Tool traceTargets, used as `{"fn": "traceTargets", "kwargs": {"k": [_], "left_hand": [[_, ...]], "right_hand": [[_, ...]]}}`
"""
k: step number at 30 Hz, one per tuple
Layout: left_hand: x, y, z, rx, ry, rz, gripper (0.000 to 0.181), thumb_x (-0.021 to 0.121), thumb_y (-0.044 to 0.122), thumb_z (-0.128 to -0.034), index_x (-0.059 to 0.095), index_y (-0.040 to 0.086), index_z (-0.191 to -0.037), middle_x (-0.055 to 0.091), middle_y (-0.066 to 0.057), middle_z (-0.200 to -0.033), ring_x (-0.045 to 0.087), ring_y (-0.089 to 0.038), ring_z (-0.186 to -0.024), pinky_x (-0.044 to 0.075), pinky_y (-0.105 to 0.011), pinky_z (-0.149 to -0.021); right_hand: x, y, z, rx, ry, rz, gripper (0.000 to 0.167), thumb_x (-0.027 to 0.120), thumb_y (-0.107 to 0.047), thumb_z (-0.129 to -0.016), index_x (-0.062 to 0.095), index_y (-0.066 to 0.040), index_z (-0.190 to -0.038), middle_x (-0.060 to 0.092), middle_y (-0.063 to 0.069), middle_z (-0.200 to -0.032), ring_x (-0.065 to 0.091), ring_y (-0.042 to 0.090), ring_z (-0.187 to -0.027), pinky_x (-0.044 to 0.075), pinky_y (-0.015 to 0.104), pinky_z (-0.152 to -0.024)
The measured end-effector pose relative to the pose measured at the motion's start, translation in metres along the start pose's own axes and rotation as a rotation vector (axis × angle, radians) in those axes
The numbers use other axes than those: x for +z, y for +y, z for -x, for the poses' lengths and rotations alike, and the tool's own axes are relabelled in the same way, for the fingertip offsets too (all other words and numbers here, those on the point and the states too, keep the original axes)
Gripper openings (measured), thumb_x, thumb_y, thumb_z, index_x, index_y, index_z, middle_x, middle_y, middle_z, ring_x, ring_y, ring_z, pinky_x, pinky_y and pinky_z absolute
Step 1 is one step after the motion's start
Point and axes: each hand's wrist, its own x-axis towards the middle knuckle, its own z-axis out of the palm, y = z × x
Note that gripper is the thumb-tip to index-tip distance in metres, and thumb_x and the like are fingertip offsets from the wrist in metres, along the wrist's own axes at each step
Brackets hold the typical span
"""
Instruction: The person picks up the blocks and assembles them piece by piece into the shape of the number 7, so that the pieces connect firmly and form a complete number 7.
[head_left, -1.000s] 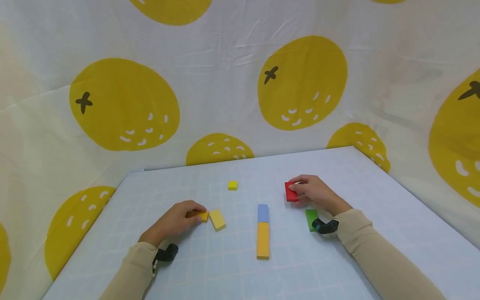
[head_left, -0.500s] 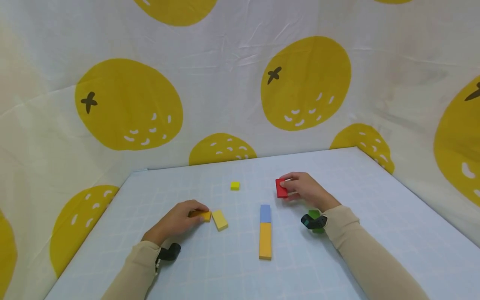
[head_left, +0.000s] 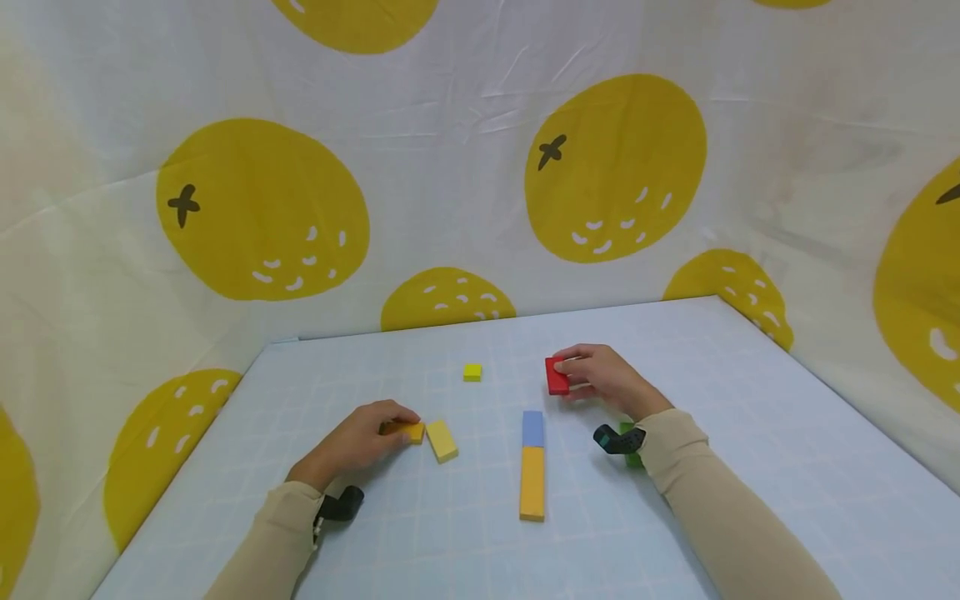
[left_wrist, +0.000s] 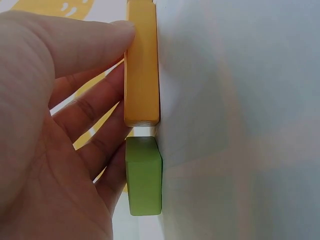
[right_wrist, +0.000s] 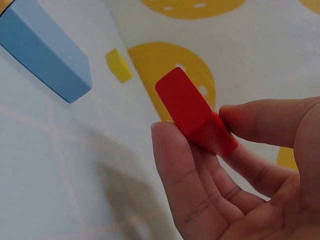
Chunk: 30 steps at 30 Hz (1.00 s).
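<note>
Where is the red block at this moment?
In the head view, right of centre, the right hand holds the red block near the blue block.

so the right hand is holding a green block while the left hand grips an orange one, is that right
Not quite, the colour is off: the right hand is holding a red block, as the right wrist view shows, while the left hand does grip an orange block.

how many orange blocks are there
2: one orange block in the left hand, a second orange block against the near end of the blue block. Others may be hidden.
</note>
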Motion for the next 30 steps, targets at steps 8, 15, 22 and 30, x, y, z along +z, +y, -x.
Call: {"fn": "traceTargets", "kwargs": {"k": [8,15,22,30], "left_hand": [[0.001,0.000,-0.001,-0.007,-0.001,-0.001,0.024,0.072,0.018,-0.0941,0.071,0.023,-0.117,0.065,0.009,-0.116,0.057,-0.016,-0.109,0.046,-0.046,-0.101],[-0.001,0.001,-0.001,-0.026,-0.004,-0.004,0.024,0.072,0.018,-0.0940,0.071,0.024,-0.117,0.064,0.011,-0.116,0.056,-0.014,-0.110,0.046,-0.044,-0.102],[-0.003,0.001,-0.001,-0.009,0.001,0.005,0.024,0.072,0.017,-0.0941,0.071,0.023,-0.117,0.065,0.009,-0.116,0.057,-0.015,-0.109,0.046,-0.045,-0.101],[0.000,-0.004,0.000,0.018,-0.003,0.008,0.024,0.072,0.018,-0.0943,0.071,0.022,-0.117,0.065,0.010,-0.116,0.057,-0.016,-0.110,0.046,-0.046,-0.101]], "right_hand": [[0.004,0.002,-0.006,0.020,0.002,0.000,0.042,0.066,-0.022,-0.097,0.057,-0.003,-0.134,0.057,0.019,-0.127,0.060,0.032,-0.107,0.058,0.037,-0.082],[0.008,-0.002,-0.007,0.029,0.007,0.003,0.042,0.068,-0.024,-0.097,0.058,-0.006,-0.133,0.057,0.018,-0.128,0.059,0.033,-0.109,0.058,0.037,-0.082],[0.011,-0.004,-0.007,0.019,-0.008,-0.015,0.042,0.067,-0.023,-0.097,0.058,-0.004,-0.133,0.057,0.019,-0.127,0.061,0.032,-0.107,0.058,0.037,-0.083],[0.018,-0.005,-0.009,0.019,-0.002,-0.008,0.039,0.067,-0.021,-0.097,0.059,-0.004,-0.132,0.059,0.019,-0.126,0.061,0.032,-0.105,0.059,0.037,-0.081]]}}
